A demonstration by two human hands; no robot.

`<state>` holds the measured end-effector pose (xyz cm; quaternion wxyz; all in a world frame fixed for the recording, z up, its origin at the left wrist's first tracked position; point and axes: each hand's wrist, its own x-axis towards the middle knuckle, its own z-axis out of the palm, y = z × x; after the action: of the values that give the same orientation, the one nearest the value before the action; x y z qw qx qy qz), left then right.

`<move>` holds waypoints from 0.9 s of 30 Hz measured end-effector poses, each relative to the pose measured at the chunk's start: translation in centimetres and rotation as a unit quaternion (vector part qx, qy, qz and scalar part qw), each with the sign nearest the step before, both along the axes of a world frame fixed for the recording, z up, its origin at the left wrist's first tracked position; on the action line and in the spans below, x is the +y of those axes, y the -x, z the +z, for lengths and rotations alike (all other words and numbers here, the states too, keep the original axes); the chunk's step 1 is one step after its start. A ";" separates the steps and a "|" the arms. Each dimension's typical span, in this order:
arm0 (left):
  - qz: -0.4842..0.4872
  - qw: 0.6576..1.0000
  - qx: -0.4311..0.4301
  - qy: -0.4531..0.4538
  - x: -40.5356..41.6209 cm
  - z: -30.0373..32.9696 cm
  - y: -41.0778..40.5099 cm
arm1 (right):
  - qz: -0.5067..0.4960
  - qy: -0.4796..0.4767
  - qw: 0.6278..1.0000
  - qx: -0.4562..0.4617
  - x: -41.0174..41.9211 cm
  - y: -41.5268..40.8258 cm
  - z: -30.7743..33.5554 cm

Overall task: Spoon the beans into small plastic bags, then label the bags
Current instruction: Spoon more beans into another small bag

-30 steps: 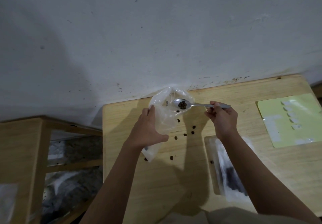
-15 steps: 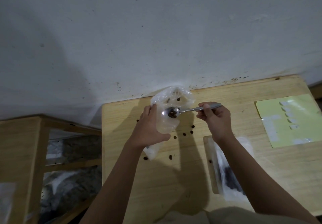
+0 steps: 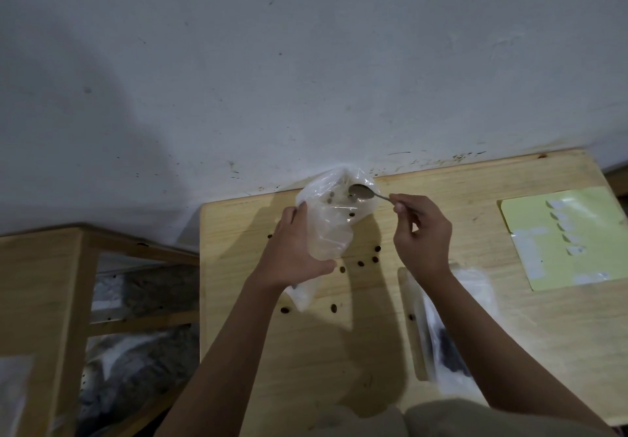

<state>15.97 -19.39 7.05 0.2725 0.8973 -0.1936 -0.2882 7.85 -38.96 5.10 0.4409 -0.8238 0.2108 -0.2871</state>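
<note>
My left hand (image 3: 291, 249) grips a small clear plastic bag (image 3: 331, 219) held up over the wooden table (image 3: 339, 351), its mouth toward the wall. A few dark beans lie inside the bag. My right hand (image 3: 421, 232) pinches the handle of a metal spoon (image 3: 362, 192), whose bowl sits at the bag's mouth and looks empty. Several loose beans (image 3: 368, 260) are scattered on the table below the bag. A larger clear bag with dark beans (image 3: 448, 345) lies on the table under my right forearm.
A pale green sheet with white labels (image 3: 560, 236) lies at the table's right. A wooden shelf unit (image 3: 51, 300) stands at the left with bundles on its shelves. The grey wall rises just behind the table's far edge.
The spoon carried beans into the bag's mouth and tipped them out; its bowl is now empty and lifted toward the bag's top edge. My right hand rose slightly.
</note>
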 end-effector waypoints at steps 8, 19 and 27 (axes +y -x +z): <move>-0.021 0.999 -0.039 -0.010 -0.4 2.3 0.5 | -0.005 0.175 0.984 0.016 0.9 -0.5 -1.7; -0.036 0.999 -0.018 -0.021 -0.2 3.4 0.0 | 0.030 0.076 0.995 -0.056 1.3 -0.3 1.4; -0.036 0.998 -0.058 -0.009 0.3 3.5 0.7 | -0.017 0.156 0.987 0.040 0.7 -0.5 -0.6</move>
<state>15.27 -19.08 10.57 0.2425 0.9074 -0.2387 -0.2468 8.34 -38.22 4.54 0.2933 -0.8897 0.1949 -0.2907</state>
